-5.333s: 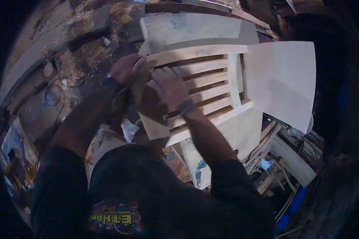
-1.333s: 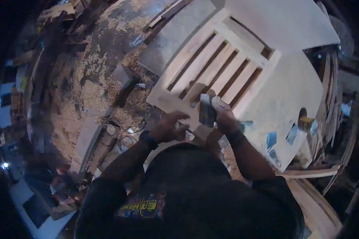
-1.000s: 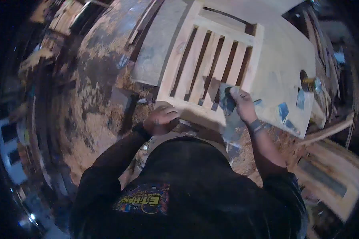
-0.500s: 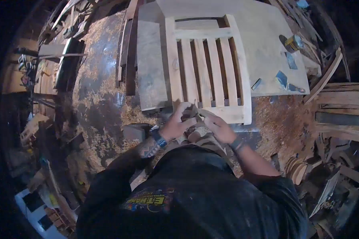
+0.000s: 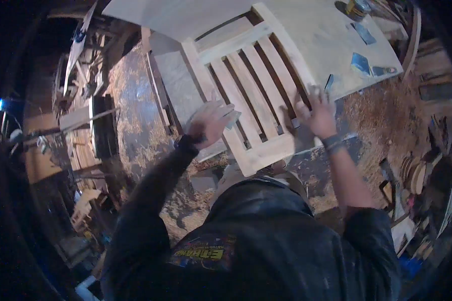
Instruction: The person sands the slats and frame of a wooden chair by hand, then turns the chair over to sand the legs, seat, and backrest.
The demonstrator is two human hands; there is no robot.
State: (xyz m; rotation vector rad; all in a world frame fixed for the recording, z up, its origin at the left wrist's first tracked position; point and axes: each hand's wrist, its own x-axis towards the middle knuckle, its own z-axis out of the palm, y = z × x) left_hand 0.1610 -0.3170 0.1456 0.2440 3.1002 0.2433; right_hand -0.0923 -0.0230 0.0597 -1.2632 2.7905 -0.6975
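A pale slatted wooden frame (image 5: pixel 266 155) lies on a large board, its near rail close to my body. Over its left stile is my left hand (image 5: pixel 208 123), fingers stretched forward. A small greyish folded sheet, which looks like sandpaper (image 5: pixel 232 119), sits at its fingertips. My right hand (image 5: pixel 320 115) is on the frame's right stile, fingers over the wood and thumb towards the slats. Its fingertips are somewhat blurred. A small light patch shows by that thumb, too small to name.
The large board (image 5: pixel 321 45) carries blue sheets (image 5: pixel 361 62), a small dark strip (image 5: pixel 329 83) and a yellowish can (image 5: pixel 357 9). Wood shavings (image 5: pixel 135 120) cover the floor. Stacked timber (image 5: pixel 439 90) stands on the right, and offcuts (image 5: pixel 88 205) lie on the left.
My hands were together over the near rail, holding a thin sheet; now they are apart, one over each side of the frame. The view has tilted, so the frame appears slanted.
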